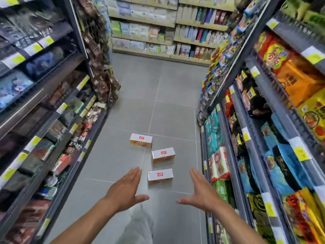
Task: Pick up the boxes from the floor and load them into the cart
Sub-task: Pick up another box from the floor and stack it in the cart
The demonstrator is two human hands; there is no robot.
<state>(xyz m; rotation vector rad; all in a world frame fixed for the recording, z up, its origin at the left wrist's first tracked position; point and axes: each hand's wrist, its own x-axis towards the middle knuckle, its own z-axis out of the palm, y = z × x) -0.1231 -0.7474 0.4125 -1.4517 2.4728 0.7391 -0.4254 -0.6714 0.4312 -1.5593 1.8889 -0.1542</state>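
Three small boxes with white tops, red labels and orange sides lie on the grey tiled aisle floor: the nearest box [160, 175], a middle box [163, 154] and the farthest box [141, 140]. My left hand [125, 189] and my right hand [200, 190] are stretched out in front of me, palms facing each other, fingers apart, holding nothing. The nearest box appears between the two hands, beyond them and untouched. No cart is in view.
Tall shelves of packaged snacks line the aisle on the left [52, 120] and right [263, 138]. More shelving [167, 32] crosses the far end. The grey floor [154, 103] runs between them. My grey trouser leg [140, 226] shows below.
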